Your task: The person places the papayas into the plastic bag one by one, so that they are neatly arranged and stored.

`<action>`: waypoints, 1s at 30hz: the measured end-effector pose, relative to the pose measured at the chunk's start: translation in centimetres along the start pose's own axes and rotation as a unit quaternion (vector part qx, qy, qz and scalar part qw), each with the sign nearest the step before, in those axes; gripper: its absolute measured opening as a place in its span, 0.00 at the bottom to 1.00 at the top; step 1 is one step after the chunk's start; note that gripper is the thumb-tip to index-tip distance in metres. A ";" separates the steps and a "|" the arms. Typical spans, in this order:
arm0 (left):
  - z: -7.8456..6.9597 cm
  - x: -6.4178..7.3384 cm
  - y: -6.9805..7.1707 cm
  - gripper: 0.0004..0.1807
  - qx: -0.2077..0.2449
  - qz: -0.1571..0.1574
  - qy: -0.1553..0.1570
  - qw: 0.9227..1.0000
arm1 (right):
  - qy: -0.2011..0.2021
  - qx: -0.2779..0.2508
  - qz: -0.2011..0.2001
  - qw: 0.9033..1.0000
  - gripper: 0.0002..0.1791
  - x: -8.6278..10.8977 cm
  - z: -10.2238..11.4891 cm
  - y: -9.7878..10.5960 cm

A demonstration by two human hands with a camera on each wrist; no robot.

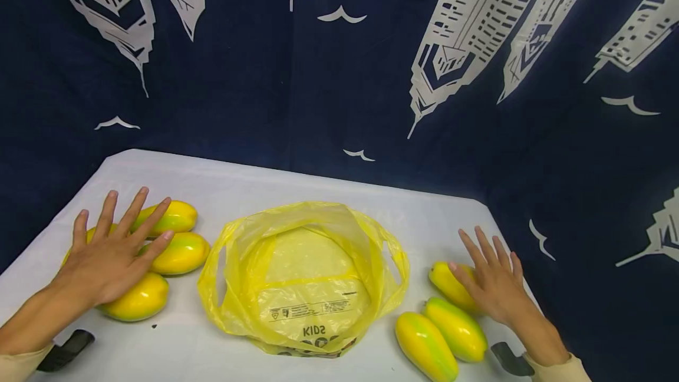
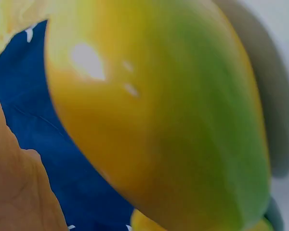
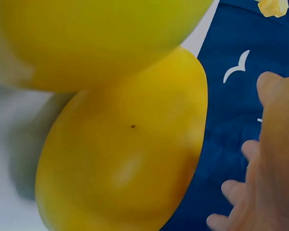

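Bag [image 1: 313, 252] stands between yellow-green fruits [image 1: 183, 253], left hand [image 1: 108, 258] and right hand [image 1: 500, 289] near them, grips spread.

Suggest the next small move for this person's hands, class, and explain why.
Probably the right hand should close around the yellow-green fruit that it partly covers in the head view. The hand is spread and holds nothing, and the yellow plastic bag has its mouth open, with no fruit showing inside.

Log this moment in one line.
left hand: spread near left fruits | right hand: spread near right fruits | yellow bag: open, between groups
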State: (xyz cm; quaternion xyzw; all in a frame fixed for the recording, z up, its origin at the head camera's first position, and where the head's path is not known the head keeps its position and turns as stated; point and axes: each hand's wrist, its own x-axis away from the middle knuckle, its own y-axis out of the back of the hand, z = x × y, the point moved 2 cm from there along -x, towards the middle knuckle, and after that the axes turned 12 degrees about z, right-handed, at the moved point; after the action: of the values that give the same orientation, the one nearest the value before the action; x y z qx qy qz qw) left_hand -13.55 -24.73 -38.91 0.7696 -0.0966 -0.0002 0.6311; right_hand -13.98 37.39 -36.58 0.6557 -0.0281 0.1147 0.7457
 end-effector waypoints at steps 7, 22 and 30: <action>-2.3 0.8 0.3 0.35 0.004 -0.012 -0.034 0.999 | 0.036 0.016 -0.033 0.999 0.40 0.2 0.0 -0.2; -8.8 3.0 0.8 0.33 0.140 0.046 -0.134 0.980 | 0.115 0.012 -0.037 0.993 0.41 0.4 -0.5 -0.8; -10.0 2.7 0.0 0.35 0.254 0.091 -0.170 0.948 | 0.155 -0.022 -0.025 0.987 0.43 0.6 -1.2 -1.0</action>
State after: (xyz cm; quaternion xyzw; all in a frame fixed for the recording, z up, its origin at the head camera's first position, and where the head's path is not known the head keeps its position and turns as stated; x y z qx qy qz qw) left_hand -9.64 -15.46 -36.58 0.8807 -0.2692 -0.0491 0.3867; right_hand -13.30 38.51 -37.62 0.6140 0.1018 0.1953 0.7580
